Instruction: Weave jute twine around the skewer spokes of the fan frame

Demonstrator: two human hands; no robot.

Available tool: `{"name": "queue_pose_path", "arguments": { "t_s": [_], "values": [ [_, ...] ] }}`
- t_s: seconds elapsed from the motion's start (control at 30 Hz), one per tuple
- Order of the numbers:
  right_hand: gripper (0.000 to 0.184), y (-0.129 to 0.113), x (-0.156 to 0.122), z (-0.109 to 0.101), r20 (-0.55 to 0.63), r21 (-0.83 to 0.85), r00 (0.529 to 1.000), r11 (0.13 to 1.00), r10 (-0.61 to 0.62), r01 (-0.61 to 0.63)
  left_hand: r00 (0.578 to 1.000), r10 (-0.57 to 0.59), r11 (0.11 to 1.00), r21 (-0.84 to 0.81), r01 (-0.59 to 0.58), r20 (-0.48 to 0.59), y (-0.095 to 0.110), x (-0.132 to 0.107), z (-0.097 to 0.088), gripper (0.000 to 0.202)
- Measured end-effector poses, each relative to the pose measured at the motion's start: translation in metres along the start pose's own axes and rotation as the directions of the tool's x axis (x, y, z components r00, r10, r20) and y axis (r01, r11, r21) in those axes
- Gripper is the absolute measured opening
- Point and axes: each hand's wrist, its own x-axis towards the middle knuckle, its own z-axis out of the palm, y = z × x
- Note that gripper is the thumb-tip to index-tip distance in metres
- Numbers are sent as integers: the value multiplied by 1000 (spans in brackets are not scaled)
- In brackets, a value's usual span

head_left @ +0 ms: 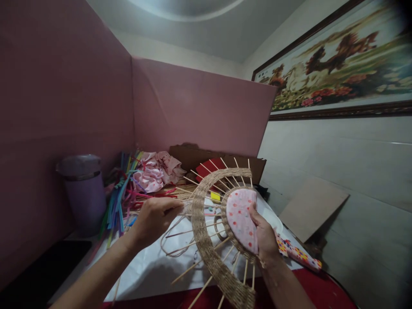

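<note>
A half-round woven piece (pixel 201 223) stands tilted in front of me, with thin wooden sticks fanning out through a broad band of twisted cord. Its flat centre is a padded half-disc (pixel 240 219) in pink cloth with red dots. My right hand (pixel 265 236) grips this centre at its straight side, thumb on the cloth and the other fingers hidden behind. At the band's left edge, my left hand (pixel 161 219) is closed in a pinch on the cord (pixel 187 209), close to the stick ends. A loose loop of the cord (pixel 165 251) hangs below that hand.
White paper (pixel 151 274) covers much of the red table (pixel 309 283). Coloured strips (pixel 117 206), crumpled pink cloth (pixel 154 171) and a purple bin (pixel 84 193) stand at left. Behind are cardboard (pixel 254 167) and a pink partition (pixel 199 111). A patterned hot-glue-gun-like object (pixel 299 253) lies at right.
</note>
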Motion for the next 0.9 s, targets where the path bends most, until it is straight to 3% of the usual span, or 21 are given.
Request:
{"name": "queue_pose_path", "arguments": {
  "t_s": [0.13, 0.27, 0.63, 0.8, 0.9],
  "values": [
    [31, -1, -1, 2, -22, 71, 1000, 997, 19, -17, 999, -23, 997, 81, 20, 40, 3, 3, -9, 27],
    [31, 0, 0, 1, 26, 83, 999, 996, 32, -34, 1000, -21, 983, 183, 24, -17, 4, 4, -16, 40],
    [30, 2, 2, -4, 43, 4, 999, 1000, 5, -5, 992, -40, 985, 159, 59, -119, 9, 4, -23, 44],
    [26, 0, -2, -1, 33, 32, 999, 999, 21, -22, 952, -214, 977, -37, 211, -218, -2, 5, -30, 47],
    [27, -2, -3, 1, 39, 61, 997, 996, 60, -62, 906, -385, 908, -245, 339, -176, -9, 7, -29, 60]
  ]
}}
